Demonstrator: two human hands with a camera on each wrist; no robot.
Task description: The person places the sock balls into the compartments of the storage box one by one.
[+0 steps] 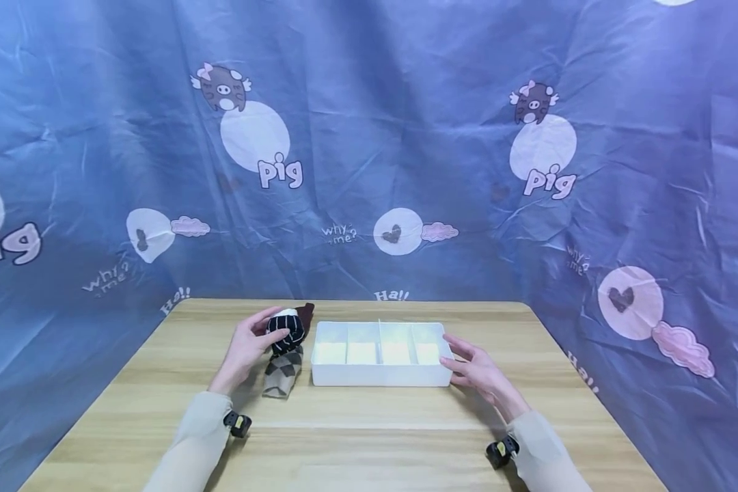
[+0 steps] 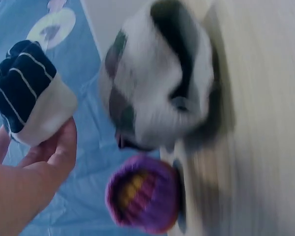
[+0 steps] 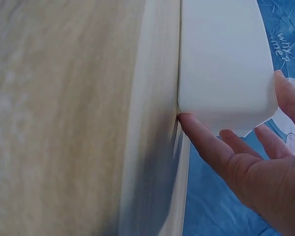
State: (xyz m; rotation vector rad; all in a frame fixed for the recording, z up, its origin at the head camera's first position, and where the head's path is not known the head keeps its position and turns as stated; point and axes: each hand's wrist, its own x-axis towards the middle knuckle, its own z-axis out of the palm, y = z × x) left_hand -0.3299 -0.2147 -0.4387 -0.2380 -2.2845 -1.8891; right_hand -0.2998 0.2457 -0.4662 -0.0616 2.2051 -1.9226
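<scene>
Left of lower centre, the left hand (image 1: 246, 348) is pinching a rolled black, white-striped fabric sock (image 1: 287, 333); a grey-and-beige argyle sock (image 1: 281, 377) is lying just below, a dark maroon cloth (image 1: 308, 313) behind. Right of centre, the right hand (image 1: 482, 374) is touching a white plastic four-compartment box (image 1: 381, 376), fingers spread. A purple-and-yellow rolled sock (image 2: 160, 196) is occupying the left wrist view's lower middle.

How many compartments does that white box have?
4, in one row along the white box: the leftmost compartment, two middle compartments, and the rightmost compartment, beside the right hand. None seems hidden.
</scene>
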